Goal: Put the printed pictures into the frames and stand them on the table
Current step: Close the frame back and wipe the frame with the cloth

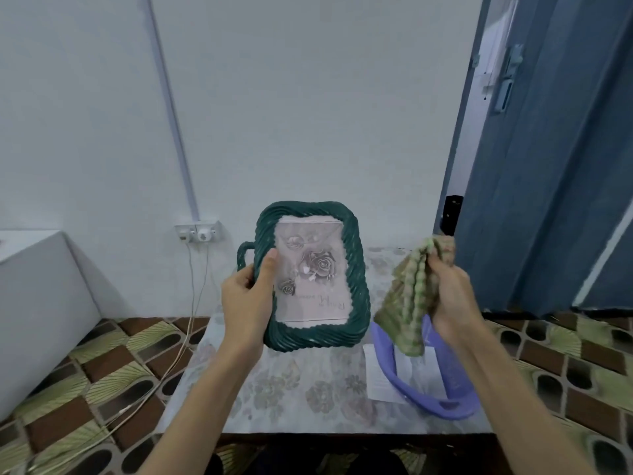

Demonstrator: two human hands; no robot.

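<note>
Floral-clothed table [274,399], one green frame [356,269] gripped by left hand [246,296], right hand [452,296] clutching one cloth [407,296]

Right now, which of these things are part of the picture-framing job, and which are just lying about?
Part of the job:
green frame, held up by the left hand
rose picture inside it
cloth, gripped by the right hand
table
papers by the purple basket

Lying about:
wall socket and its cables
white box

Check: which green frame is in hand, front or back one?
The front green frame, rose print behind its glass, held up by the left hand. The other frame only peeks out behind its left edge, untouched.
</note>
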